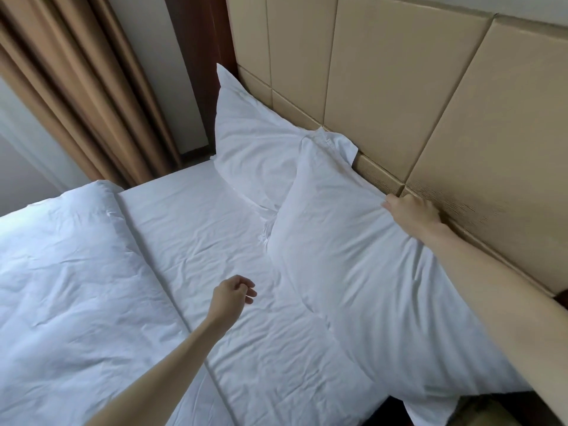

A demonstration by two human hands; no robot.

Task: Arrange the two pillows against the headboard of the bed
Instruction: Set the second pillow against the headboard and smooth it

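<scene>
Two white pillows lean against the tan padded headboard [384, 87]. The far pillow [252, 139] stands propped at the bed's far corner. The near pillow [353, 256] lies tilted along the headboard, its far corner overlapping the other one. My right hand [413, 210] grips the near pillow's top edge, right where it meets the headboard. Over the white sheet [196, 229], my left hand [233, 292] hovers with loosely curled fingers and holds nothing.
A folded white duvet [67, 272] covers the left part of the bed. Brown curtains [92, 87] hang beyond the bed's far side, next to a white wall. Dark floor shows past the mattress's near right corner.
</scene>
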